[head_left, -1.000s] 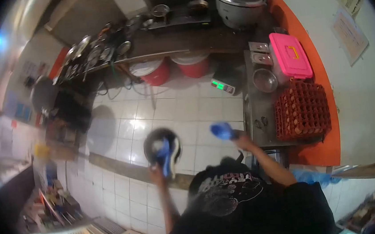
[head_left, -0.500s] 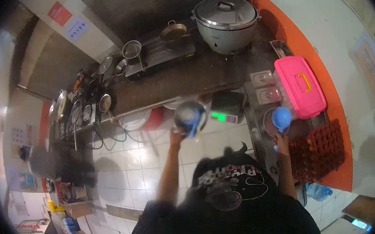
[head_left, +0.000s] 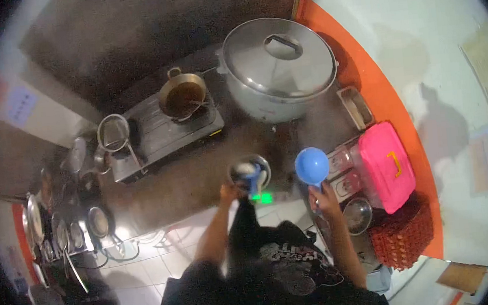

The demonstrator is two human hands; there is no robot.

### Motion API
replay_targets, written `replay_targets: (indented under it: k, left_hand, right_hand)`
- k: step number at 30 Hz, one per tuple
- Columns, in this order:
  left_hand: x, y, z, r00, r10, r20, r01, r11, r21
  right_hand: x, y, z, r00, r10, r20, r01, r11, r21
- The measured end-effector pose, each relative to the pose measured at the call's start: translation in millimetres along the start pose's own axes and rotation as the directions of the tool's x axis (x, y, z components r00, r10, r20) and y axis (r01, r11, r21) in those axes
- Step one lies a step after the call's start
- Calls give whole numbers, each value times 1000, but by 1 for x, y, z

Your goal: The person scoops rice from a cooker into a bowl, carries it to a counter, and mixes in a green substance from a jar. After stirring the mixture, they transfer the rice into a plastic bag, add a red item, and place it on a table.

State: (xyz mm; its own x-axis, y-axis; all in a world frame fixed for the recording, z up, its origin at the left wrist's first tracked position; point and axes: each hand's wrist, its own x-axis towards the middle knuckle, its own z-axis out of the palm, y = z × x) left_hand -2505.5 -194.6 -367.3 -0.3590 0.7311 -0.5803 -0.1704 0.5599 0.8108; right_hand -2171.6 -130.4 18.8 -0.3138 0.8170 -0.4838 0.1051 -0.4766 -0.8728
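Note:
My left hand holds a metal bowl with a blue utensil and something white in it, over the dark counter. My right hand grips the handle of a blue ladle, its scoop raised beside the bowl. Both are held just in front of a large lidded rice cooker. A green-lit scale display shows below the bowl.
A stove carries a pan of dark liquid and a strainer. To the right stand a pink box, a steel bowl and red egg trays. Pans hang at left.
I have moved forward to the counter; the cooker and stove are now close. Both hands rose with the bowl and ladle, which now sit nearer each other.

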Motion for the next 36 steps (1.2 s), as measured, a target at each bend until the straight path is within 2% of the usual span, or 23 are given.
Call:
replay_targets:
  k: [2, 5, 6, 8, 10, 12, 14, 15, 17, 18, 19, 20, 21, 22, 24, 25, 27, 28, 30, 31, 33, 34, 36]
  left_hand:
    - [99, -93, -2, 990, 94, 107, -82, 991, -109]
    - [35, 0, 3, 977, 211, 14, -206, 940, 271]
    - [49, -26, -9, 979, 199, 47, -204, 934, 293]
    - [79, -64, -18, 933, 306, 189, -356, 861, 364]
    - [34, 72, -24, 953, -14, 302, -164, 815, 556]
    - [-49, 316, -29, 853, -134, 505, -217, 788, 576]
    - [-65, 440, -4, 818, 35, 574, -406, 742, 533]
    - [-49, 474, 8, 589, 437, 680, -767, 566, 301]
    - [-42, 567, 47, 582, 514, 630, -813, 398, 425]
    - [-4, 584, 67, 301, 676, 672, -918, 16, 396]
    - [24, 605, 93, 132, 740, 660, -931, -136, 338]
    - [60, 625, 125, 116, 683, 721, -900, -235, 368]
    - [88, 636, 150, 109, 621, 776, -860, -333, 387]
    - [104, 638, 163, 97, 624, 775, -860, -339, 381]
    - [123, 640, 185, 228, 384, 895, -734, -536, 417]
    - [131, 642, 190, 215, 388, 896, -730, -545, 412]
    - [148, 640, 189, -10, 349, 937, -693, -679, 245]
    - [169, 634, 193, -12, 328, 944, -690, -687, 230]
    - [200, 626, 201, -103, 354, 930, -621, -753, 217]
    - [200, 626, 195, -100, 341, 935, -620, -756, 210]
    - [149, 654, 176, 89, 305, 948, -615, -732, 293]
    - [142, 663, 170, 92, 285, 954, -615, -737, 280]
    - [135, 678, 159, 46, 381, 924, -695, -652, 303]
  right_hand:
    - [18, -22, 19, 996, -40, -80, 33, 996, -88]
    - [35, 40, -1, 971, 65, -231, -35, 991, 131]
    - [26, 24, 13, 962, 83, -259, -42, 987, 158]
    - [12, -18, 23, 896, 137, -422, -99, 989, 110]
    - [0, 8, 11, 870, 144, -472, -75, 984, 163]
    - [-5, 24, -1, 839, 142, -525, -29, 975, 218]
    - [-19, 31, 4, 817, 190, -544, -30, 957, 289]
    - [-17, 14, 13, 773, 241, -586, -97, 959, 267]
    - [-10, 8, 20, 785, 188, -590, -41, 967, 253]
    - [-11, 8, 24, 793, 131, -595, 12, 973, 229]
    - [-6, 17, 21, 796, 137, -590, 26, 965, 260]
    - [-5, 15, 22, 792, 128, -597, 38, 966, 257]
    - [-4, 11, 26, 789, 108, -604, 25, 978, 208]
    - [-3, 7, 24, 787, 86, -610, 15, 987, 158]
    - [-10, 16, 15, 789, 33, -614, 41, 993, 107]
    - [-20, 2, 22, 770, 57, -635, 57, 986, 157]
    - [-29, 7, 25, 763, 23, -646, 132, 973, 191]
    - [-36, 17, 23, 723, 89, -685, 47, 983, 178]
    - [-45, 26, 18, 701, 64, -711, 100, 977, 186]
    - [-49, 29, 13, 702, 74, -709, 99, 975, 200]
    - [-55, 32, 5, 669, 115, -734, 96, 966, 239]
    - [-58, 29, 0, 655, 193, -731, -1, 967, 254]
    - [-58, 39, -10, 627, 132, -768, 95, 965, 244]
